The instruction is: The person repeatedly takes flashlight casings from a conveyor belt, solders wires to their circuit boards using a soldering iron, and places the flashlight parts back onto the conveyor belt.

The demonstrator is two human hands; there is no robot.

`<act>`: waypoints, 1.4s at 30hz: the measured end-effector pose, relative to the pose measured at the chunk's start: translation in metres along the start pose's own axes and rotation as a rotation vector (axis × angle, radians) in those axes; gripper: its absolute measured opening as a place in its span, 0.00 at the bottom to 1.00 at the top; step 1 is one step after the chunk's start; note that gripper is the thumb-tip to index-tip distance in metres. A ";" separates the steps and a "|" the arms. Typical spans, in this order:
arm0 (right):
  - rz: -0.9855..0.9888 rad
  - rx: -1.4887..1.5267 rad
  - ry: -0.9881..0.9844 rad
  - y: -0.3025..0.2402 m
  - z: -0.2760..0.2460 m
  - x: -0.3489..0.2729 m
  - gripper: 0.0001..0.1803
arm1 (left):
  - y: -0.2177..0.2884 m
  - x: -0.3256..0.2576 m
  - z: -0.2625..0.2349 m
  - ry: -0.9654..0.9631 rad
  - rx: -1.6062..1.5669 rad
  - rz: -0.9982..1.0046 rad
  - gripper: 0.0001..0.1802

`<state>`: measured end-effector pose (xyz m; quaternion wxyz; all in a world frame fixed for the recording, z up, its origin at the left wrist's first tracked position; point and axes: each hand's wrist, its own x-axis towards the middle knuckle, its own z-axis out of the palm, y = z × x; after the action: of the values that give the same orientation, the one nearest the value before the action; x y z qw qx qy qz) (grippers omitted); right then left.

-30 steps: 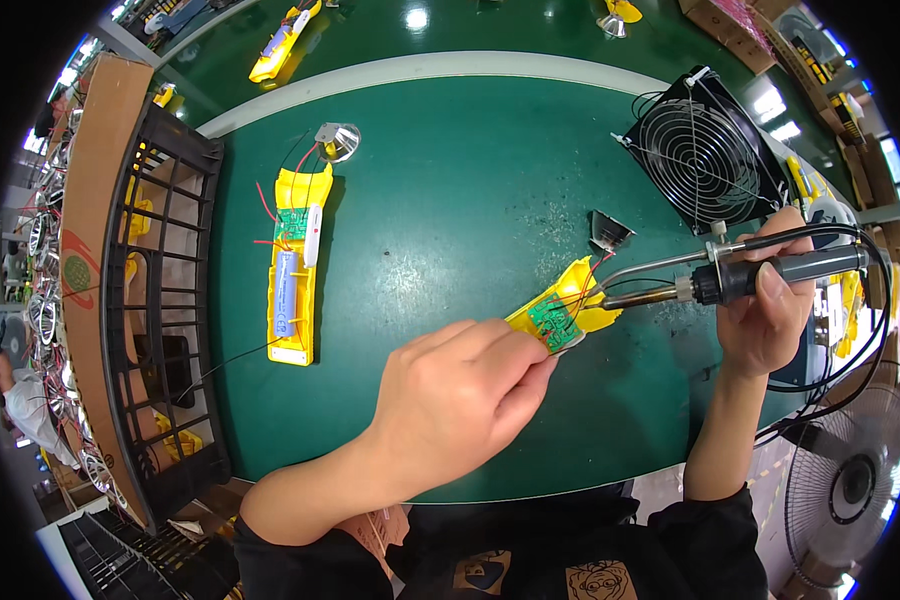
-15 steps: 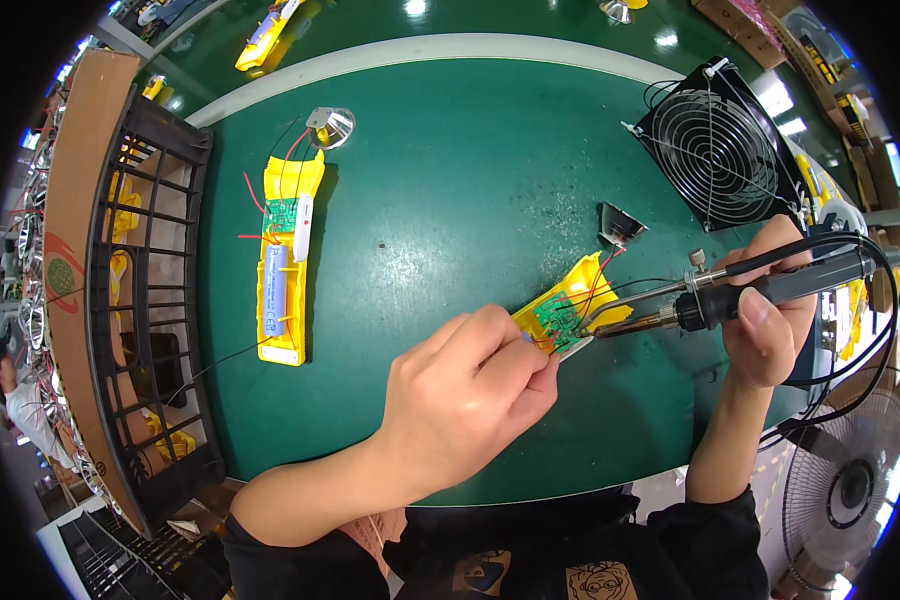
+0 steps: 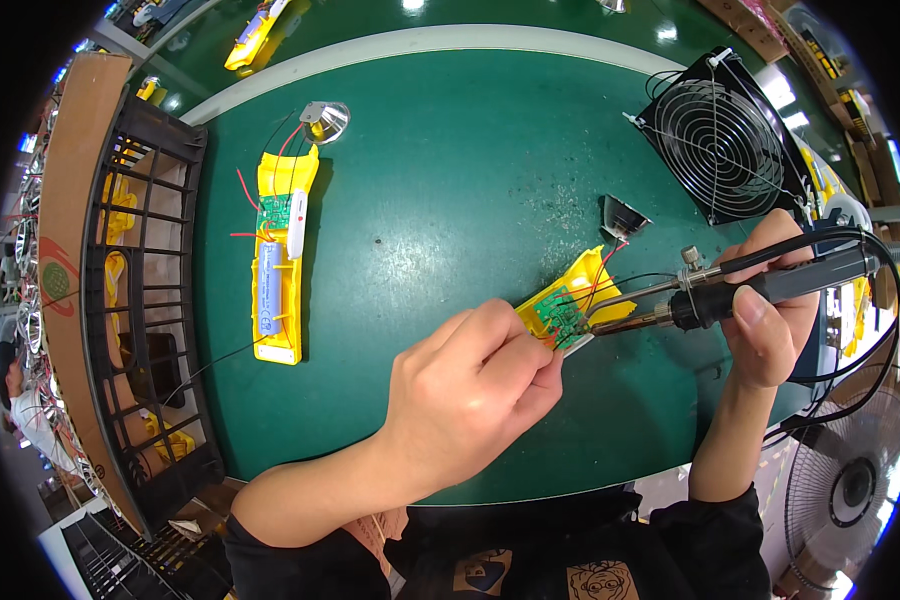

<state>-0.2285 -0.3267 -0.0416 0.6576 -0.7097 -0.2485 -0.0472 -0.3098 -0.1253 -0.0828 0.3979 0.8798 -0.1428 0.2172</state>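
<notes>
My left hand [image 3: 470, 400] is closed over the near end of a yellow flashlight housing half [image 3: 589, 276], covering that end. Inside the housing sits a green circuit board [image 3: 560, 313] with thin red and black wires. A small reflector [image 3: 625, 217] lies past the housing's far end, joined by wires. My right hand [image 3: 767, 315] grips a soldering iron [image 3: 705, 304] with a thin metal tube clamped alongside. The iron's tip points left and meets the board's right edge, close to my left fingertips; exact contact is hard to make out.
On the mat's left lies a second yellow housing [image 3: 293, 340] with a blue battery [image 3: 269, 285] and a wired round reflector [image 3: 325, 122]. A black crate [image 3: 150, 300] borders the left side. A black fan [image 3: 722, 145] stands at the back right, and cables [image 3: 885, 330] loop beside my right hand.
The view has shifted slightly. My left hand still holds the housing, and the iron's tip stays at the board with only a tiny shift in its angle.
</notes>
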 end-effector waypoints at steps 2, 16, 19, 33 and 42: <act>0.000 -0.012 -0.010 0.000 -0.001 0.000 0.12 | 0.000 0.001 -0.001 -0.009 -0.006 -0.001 0.09; 0.003 -0.007 -0.040 0.000 0.000 0.002 0.11 | -0.001 0.000 -0.001 -0.022 -0.022 0.004 0.09; 0.004 0.040 -0.002 -0.001 0.003 0.001 0.11 | -0.001 0.001 -0.001 -0.021 -0.015 0.005 0.09; -0.004 -0.009 -0.028 0.000 0.001 0.001 0.11 | -0.002 0.000 -0.001 -0.016 -0.014 0.008 0.09; -0.004 0.045 0.055 -0.001 0.000 0.003 0.12 | -0.002 -0.001 -0.001 -0.020 -0.022 0.001 0.09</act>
<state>-0.2265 -0.3262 -0.0400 0.6800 -0.6925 -0.2329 -0.0625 -0.3100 -0.1229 -0.0835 0.4062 0.8774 -0.1495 0.2070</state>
